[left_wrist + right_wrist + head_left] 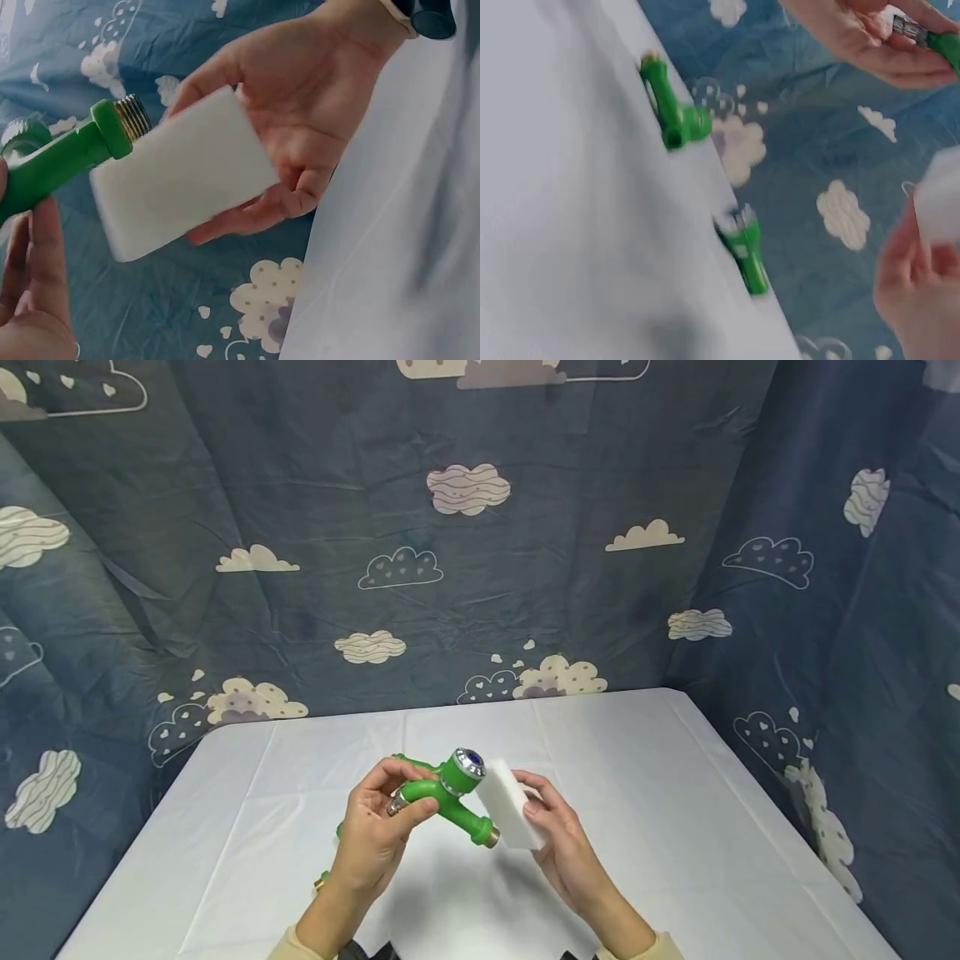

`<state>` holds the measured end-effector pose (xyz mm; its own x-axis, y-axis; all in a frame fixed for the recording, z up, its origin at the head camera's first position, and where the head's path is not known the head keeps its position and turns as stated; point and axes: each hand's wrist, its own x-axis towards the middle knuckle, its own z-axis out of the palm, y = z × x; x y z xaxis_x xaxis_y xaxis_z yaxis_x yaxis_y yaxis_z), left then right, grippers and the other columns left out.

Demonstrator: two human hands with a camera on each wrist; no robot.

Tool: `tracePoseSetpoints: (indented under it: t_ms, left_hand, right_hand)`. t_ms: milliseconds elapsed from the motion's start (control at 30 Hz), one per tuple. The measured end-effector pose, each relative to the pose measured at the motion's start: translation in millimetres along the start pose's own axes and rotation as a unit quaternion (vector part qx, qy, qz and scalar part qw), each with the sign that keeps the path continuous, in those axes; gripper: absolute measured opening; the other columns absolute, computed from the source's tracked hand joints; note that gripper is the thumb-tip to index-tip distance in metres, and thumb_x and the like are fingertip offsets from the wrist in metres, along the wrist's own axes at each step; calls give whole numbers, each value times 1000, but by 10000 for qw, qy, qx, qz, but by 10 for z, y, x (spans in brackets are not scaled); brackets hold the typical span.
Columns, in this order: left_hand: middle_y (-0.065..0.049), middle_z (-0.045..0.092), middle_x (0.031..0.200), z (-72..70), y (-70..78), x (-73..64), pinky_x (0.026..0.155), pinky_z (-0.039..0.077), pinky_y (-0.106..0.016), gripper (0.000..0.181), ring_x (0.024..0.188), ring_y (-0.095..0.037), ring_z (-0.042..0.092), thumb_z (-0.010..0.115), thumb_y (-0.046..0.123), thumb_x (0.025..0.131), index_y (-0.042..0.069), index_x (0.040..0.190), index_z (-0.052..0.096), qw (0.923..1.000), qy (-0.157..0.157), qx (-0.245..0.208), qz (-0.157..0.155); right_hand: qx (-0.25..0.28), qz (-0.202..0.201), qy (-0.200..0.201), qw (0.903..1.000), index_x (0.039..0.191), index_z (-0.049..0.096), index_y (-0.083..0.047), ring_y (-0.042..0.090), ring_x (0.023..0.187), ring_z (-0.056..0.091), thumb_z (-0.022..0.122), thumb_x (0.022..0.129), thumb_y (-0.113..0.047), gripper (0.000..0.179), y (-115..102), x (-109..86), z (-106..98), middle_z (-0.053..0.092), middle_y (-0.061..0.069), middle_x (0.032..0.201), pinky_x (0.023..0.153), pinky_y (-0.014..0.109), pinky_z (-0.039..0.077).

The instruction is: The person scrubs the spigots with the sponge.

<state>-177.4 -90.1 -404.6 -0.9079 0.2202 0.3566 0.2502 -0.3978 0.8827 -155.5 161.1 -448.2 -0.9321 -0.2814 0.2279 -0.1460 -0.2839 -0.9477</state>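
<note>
Above the table, my left hand [372,827] grips a green faucet [442,789] by its spout, thumb and fingers on either side. The faucet has a chrome cap on top and a threaded brass end that points toward the right hand. My right hand [558,839] holds a white rectangular sponge [510,806] between thumb and fingers, beside the faucet. In the left wrist view the brass thread overlaps a corner of the sponge [184,176]. The right wrist view shows the left hand [885,52] around the metal spout tip, with most of the faucet cut off.
Two more green faucet pieces lie on the table's left part, mostly behind my left forearm in the head view: a branched one [667,105] and one with a chrome end [744,251]. A white cloth covers the table [675,827]. Dark blue cloud-patterned curtains [525,568] surround it.
</note>
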Motion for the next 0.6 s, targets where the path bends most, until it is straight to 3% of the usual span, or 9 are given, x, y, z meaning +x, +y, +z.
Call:
tracePoseSetpoints:
  t_ms: [67,167,233,333,467,600]
  left_hand:
    - [-1,70,115,16,-16,-18,93,63,-21,35,107,-10,71,76,-14,89,13,110,66,9995,-128,61,291]
    - [1,74,112,32,-28,-27,91,63,-20,35,108,-11,70,78,-12,89,13,110,68,9982,-73,261,541]
    - [2,76,111,34,-30,-22,88,63,-20,34,107,-10,71,78,-12,89,13,109,69,9979,26,330,557]
    - [1,75,107,39,-22,15,81,64,-20,33,97,-6,71,77,-13,89,12,108,69,9980,336,315,423]
    - [-1,74,102,38,10,147,78,65,-23,29,87,-9,74,76,-14,90,5,110,67,9943,971,428,129]
    - [1,77,97,25,-28,436,78,66,-26,31,88,-12,75,81,-6,90,1,117,68,9857,1311,983,-404]
  right_hand:
    - [733,445,-643,9942,147,51,-26,16,114,60,36,114,-22,37,-28,-21,20,59,-1,135,94,26,56]
    - [1505,793,-1317,9766,146,51,-25,15,115,64,32,114,-24,37,-60,-51,41,60,1,134,96,25,57]
    - [1846,885,-1537,9667,144,51,-23,17,115,66,33,113,-23,37,-81,-58,25,62,2,132,96,26,57]
    - [2094,849,-1665,9598,144,52,-23,18,115,68,34,111,-20,38,-135,-57,-65,65,3,134,96,28,59]
    - [1969,637,-1433,9678,146,54,-28,19,118,68,30,111,-17,44,-236,-92,-281,65,0,140,100,29,59]
    - [1295,444,-1042,9851,146,53,-30,17,119,66,25,112,-15,47,-298,-191,-494,63,-5,140,100,27,57]
